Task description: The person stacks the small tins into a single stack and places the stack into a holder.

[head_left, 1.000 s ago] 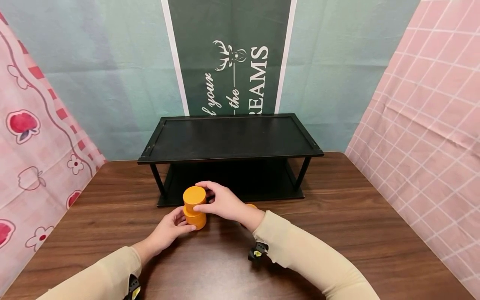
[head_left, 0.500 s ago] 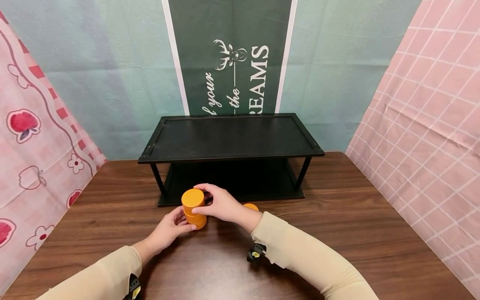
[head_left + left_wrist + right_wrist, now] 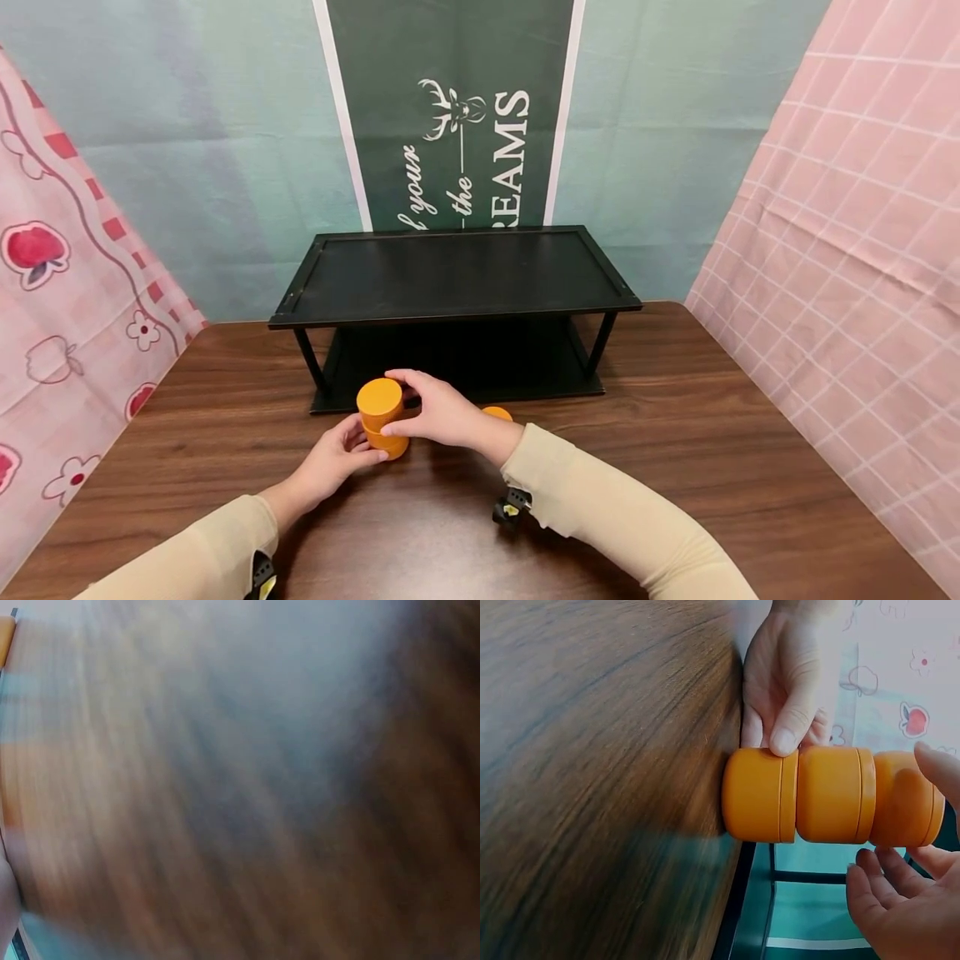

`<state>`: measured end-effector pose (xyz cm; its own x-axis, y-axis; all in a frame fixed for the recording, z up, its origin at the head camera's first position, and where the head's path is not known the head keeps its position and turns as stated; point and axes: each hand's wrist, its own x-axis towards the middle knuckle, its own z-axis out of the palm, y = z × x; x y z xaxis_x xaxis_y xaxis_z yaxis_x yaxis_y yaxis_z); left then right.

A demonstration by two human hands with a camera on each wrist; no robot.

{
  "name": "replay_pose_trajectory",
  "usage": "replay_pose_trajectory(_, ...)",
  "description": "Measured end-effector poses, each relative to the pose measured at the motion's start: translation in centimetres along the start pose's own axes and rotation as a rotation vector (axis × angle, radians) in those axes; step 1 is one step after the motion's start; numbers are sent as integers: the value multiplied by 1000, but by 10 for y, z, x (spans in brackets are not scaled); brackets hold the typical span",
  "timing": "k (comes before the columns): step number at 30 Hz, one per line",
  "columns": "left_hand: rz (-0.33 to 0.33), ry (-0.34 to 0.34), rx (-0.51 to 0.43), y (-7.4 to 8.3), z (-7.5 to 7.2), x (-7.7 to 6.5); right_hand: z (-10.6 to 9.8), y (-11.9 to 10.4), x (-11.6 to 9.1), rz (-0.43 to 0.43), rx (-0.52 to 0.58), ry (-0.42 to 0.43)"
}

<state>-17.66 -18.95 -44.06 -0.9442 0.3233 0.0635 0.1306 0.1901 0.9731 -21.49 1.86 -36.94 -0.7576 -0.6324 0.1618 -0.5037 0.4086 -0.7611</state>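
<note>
nearest you, at the table's (image 3: 435, 533) near side, your two beige sleeves (image 3: 615, 500) reach in, each with a small black device (image 3: 513, 506) at the cuff. a little farther in, left of the table's middle, your hands are clamped on an upright stack of three orange containers. your left hand (image 3: 330, 458) grips the bottom container (image 3: 754, 796), its thumb lying against the side near the seam; that container stands on the table. the middle container (image 3: 831, 795) sits between the other two, touching both. your right hand (image 3: 438, 410) pinches the top container (image 3: 380, 399) between thumb and fingers. your left wrist view is mostly blur, with bits of orange at its edge.

a fourth orange container (image 3: 498, 413) stands apart to the right of the stack, mostly hidden behind your right wrist. just beyond, toward the table's far edge, is a black two-level shelf (image 3: 457, 279); the stack is in front of its left part. past the far edge hangs a blue-green cloth (image 3: 225, 167) with a dark panel lettered in white; a pink fruit-print cloth (image 3: 67, 317) hangs on your left, a pink checked one (image 3: 847, 250) on your right.
</note>
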Motion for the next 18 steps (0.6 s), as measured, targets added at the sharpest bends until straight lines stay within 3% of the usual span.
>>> replay_pose_trajectory(4, 2, 13, 19, 1, -2, -2, -3, 1, -7, 6, -46, -12)
replay_pose_trajectory(18, -23, 19, 23, 0, 0, -1, -37, 13, -45, 34, -43, 16)
